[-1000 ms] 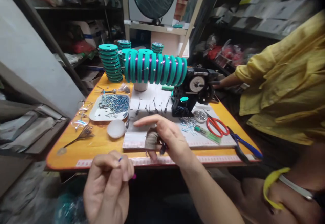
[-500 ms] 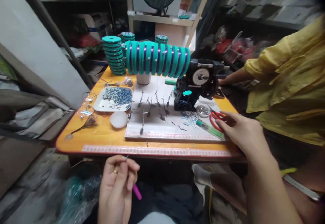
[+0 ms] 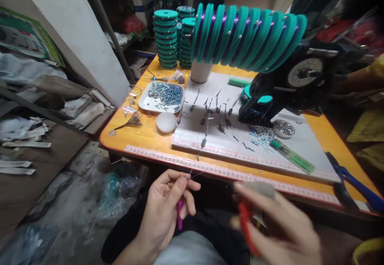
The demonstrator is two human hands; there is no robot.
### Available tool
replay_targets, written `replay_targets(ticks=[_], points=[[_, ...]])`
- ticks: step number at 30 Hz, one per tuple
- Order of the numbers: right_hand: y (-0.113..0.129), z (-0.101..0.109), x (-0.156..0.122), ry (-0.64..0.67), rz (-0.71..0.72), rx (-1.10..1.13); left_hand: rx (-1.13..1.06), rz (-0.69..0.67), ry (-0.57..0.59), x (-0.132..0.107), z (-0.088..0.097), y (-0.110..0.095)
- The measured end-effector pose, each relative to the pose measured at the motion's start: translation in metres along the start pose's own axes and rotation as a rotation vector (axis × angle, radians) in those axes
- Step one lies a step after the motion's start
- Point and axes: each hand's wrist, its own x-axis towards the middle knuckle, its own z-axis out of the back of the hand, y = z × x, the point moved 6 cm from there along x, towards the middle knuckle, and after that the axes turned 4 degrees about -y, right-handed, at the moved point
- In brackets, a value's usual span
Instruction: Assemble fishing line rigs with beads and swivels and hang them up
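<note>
My left hand [image 3: 171, 197] is raised before the table's front edge. Its thumb and forefinger pinch a tiny blue piece [image 3: 186, 177] with fine line coming out of it. A slim purple handle [image 3: 180, 215] sticks out below the same fingers; the rest of that tool is hidden in the palm. To the right, my right hand [image 3: 279, 221] is closed around red-handled scissors [image 3: 246, 225], both smeared by motion. Ahead on the white board [image 3: 192, 137] lie several dark, lead-like fishing rig pieces [image 3: 204, 141] with thin wires.
Teal line spools [image 3: 249, 37] sit in a row on a black machine [image 3: 300, 73]; more spools [image 3: 166, 41] are stacked behind. A white tray [image 3: 144, 104] of small tubes, a small white dish [image 3: 167, 122], a green-capped tube [image 3: 292, 156] and blue-handled pliers [image 3: 357, 185] lie about.
My right hand has taken the red-handled scissors from the table and brought them toward my left hand. The camera has turned left and moved closer; my left hand keeps its pinch.
</note>
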Motion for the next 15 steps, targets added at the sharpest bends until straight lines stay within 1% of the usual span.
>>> replay_targets(ticks=[1, 2, 3, 5, 9, 12, 15], points=[[0.014, -0.016, -0.001, 0.086, 0.069, 0.047, 0.003, -0.026, -0.001, 0.000, 0.000, 0.000], [0.024, -0.028, -0.001, 0.123, 0.108, 0.085, 0.003, -0.055, -0.004, 0.000, 0.001, -0.001], [0.031, -0.037, -0.001, 0.136, 0.131, 0.107, 0.001, -0.082, -0.008, 0.000, 0.001, -0.002], [0.037, -0.048, 0.000, 0.107, 0.145, 0.132, -0.004, -0.128, -0.014, 0.000, 0.001, -0.003], [0.036, -0.057, 0.001, 0.075, 0.137, 0.148, -0.008, -0.186, -0.002, -0.001, 0.001, -0.006], [0.037, -0.059, -0.001, 0.067, 0.130, 0.173, -0.011, -0.190, 0.021, -0.001, 0.000, -0.007], [0.039, -0.061, -0.002, 0.061, 0.119, 0.183, -0.006, -0.194, 0.019, -0.001, 0.001, -0.005]])
